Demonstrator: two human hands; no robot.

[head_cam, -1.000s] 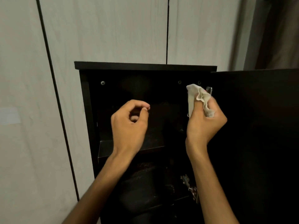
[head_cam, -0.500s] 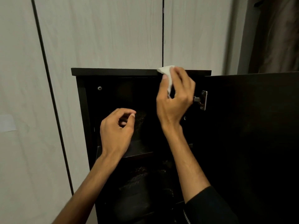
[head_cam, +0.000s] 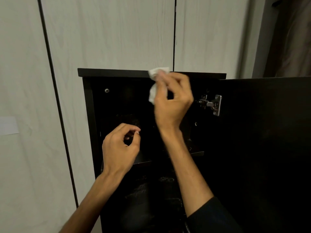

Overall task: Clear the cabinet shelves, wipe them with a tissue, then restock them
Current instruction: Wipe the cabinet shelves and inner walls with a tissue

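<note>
A small black cabinet (head_cam: 116,72) stands against pale panels, its door (head_cam: 262,148) swung open to the right. My right hand (head_cam: 171,101) grips a crumpled white tissue (head_cam: 155,76) and holds it against the front edge of the cabinet's top board. My left hand (head_cam: 120,148) hovers in front of the upper compartment with loosely curled fingers, holding nothing. A dark shelf (head_cam: 196,153) crosses the inside below the hands. The upper compartment looks bare; the lower one is too dark to read.
A metal hinge (head_cam: 213,104) joins the open door to the cabinet's right wall. Pale wood-grain wall panels (head_cam: 107,34) rise behind and to the left. A dark curtain (head_cam: 292,36) hangs at the far right.
My right hand rose with the tissue from near the hinge to the top board's front edge and shifted left. My left hand sank a little and stayed idle.
</note>
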